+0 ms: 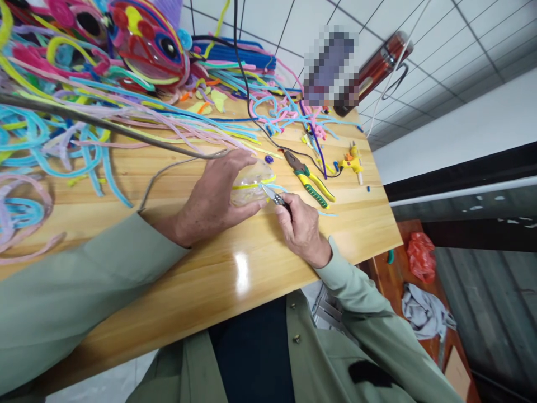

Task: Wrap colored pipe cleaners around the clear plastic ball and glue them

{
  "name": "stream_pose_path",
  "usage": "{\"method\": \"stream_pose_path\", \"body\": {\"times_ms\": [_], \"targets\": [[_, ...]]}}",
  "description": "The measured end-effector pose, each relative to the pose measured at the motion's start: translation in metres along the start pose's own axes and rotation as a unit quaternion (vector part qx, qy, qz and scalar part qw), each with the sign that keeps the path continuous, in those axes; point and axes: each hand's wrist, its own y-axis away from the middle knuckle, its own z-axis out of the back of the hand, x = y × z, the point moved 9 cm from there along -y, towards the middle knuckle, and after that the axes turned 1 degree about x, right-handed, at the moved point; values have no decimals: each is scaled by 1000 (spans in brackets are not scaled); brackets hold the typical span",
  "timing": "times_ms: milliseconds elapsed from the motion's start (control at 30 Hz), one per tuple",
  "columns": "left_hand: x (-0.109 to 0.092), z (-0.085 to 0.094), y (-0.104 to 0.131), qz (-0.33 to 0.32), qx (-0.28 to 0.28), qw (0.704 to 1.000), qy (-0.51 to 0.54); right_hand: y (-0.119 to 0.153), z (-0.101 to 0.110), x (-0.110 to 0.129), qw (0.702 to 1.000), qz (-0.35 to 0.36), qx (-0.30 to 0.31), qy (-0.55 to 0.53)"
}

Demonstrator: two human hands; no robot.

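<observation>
My left hand [213,193] is closed around a clear plastic piece [247,193], rounded in shape, with thumb and fingers on opposite sides. A yellow pipe cleaner [251,183] runs across the plastic, and a light blue pipe cleaner [276,187] lies at its right end. In my right hand [301,226] is a small knife [273,196], its blade tip at the plastic near the yellow strip. Whether the blade cuts in, I cannot tell. Pliers with green and yellow handles [311,182] lie just beyond my right hand.
Many coloured pipe cleaners [168,120] spread over the table's left and back, below a colourful mask-like craft [146,45]. A yellow glue gun [353,162] lies at right. A red-brown flask [377,70] stands at the back. Dark cables [241,67] cross the work area.
</observation>
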Motion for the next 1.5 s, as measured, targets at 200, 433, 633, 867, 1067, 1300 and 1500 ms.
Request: {"method": "stream_pose_path", "body": {"times_ms": [200,433,633,867,1067,1300,1500], "targets": [[4,-2,0,11,-1,1000,-7,3,2,0,1000,-2,4,-25],[4,-3,1,15,5,1000,-10,3,-3,-6,999,-20,24,-23],[4,-2,0,10,4,1000,3,-1,0,-3,1000,-4,8,-12],[4,-2,0,-2,-5,1000,10,3,3,-9,997,-56,22,-51],[-3,3,0,-32,-24,999,28,1,0,-6,995,-63,39,-71],[0,1,0,2,-10,998,60,-2,3,-9,992,-75,26,-102],[0,-2,2,21,-17,998,65,-5,5,-6,996,-35,7,-76]]}}
